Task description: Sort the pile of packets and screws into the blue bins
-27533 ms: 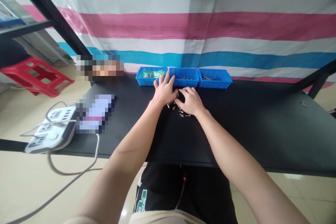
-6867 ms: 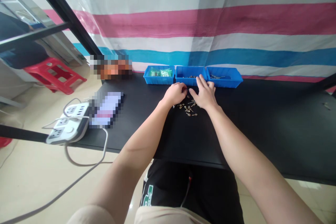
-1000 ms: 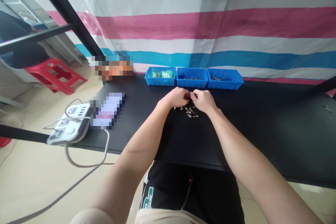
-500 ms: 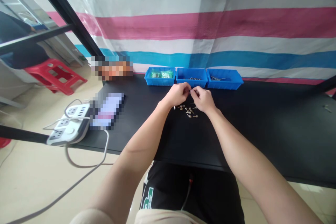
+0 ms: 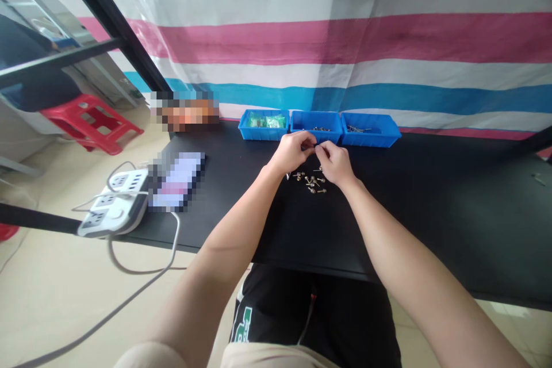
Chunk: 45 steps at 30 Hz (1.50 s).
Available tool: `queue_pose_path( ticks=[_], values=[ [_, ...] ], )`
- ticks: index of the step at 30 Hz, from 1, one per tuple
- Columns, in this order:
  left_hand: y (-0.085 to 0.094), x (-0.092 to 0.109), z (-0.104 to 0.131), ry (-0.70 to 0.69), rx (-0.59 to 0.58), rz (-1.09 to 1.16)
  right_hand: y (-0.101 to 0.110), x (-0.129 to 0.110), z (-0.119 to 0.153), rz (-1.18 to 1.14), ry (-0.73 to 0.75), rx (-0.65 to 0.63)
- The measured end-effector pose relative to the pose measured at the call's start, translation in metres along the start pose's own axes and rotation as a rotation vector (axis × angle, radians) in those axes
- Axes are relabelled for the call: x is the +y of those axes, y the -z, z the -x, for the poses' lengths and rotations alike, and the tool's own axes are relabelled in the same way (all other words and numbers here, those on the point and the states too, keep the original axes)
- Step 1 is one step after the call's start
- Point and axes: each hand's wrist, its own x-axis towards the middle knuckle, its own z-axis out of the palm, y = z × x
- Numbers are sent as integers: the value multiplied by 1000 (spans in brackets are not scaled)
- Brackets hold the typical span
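My left hand [image 5: 295, 151] and my right hand [image 5: 334, 162] meet fingertip to fingertip just in front of the middle blue bin [image 5: 317, 133]. Both are closed in a pinch; whatever sits between the fingers is too small and hidden to name. Below them on the black table lie several small metal screw-like pieces [image 5: 311, 183] with thick heads and thin shanks. More small metal parts rest in the middle bin. Thin metal pins or screws lie in the right blue bin [image 5: 371, 137], and green-and-clear packets [image 5: 267, 121] fill the left blue bin [image 5: 262, 134].
A white power strip [image 5: 114, 204] with grey cables stands at the table's left edge, beside a blurred phone-like slab [image 5: 177, 180]. Behind it is a blurred orange object [image 5: 190, 112]. A striped sheet [image 5: 276, 40] hangs at the back. A red stool [image 5: 92, 121] stands on the floor at left.
My fingers have shifted very slightly against each other, both hands still pinched together at the same spot. The loose metal pieces stay where they were; the view has moved a touch.
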Motion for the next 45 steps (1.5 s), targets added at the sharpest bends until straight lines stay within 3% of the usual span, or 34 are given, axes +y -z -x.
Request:
queue_pose_path(
  ticks=[13, 20, 27, 31, 39, 45],
  values=[
    [3, 2, 0, -65, -34, -139, 1, 1, -2, -34, -36, 146],
    [1, 4, 3, -7, -165, -172, 0, -2, -1, -43, -31, 106],
    [-2, 6, 2, 119, -3, 6, -1, 0, 0, -55, 5, 112],
    [-3, 3, -1, 139, 23, 179, -3, 3, 0, -67, 30, 70],
    [-1, -4, -5, 233, 67, 80, -3, 2, -1, -50, 35, 113],
    [-4, -5, -3, 219, 72, 109, 0, 5, -2, 26, -39, 79]
  ],
)
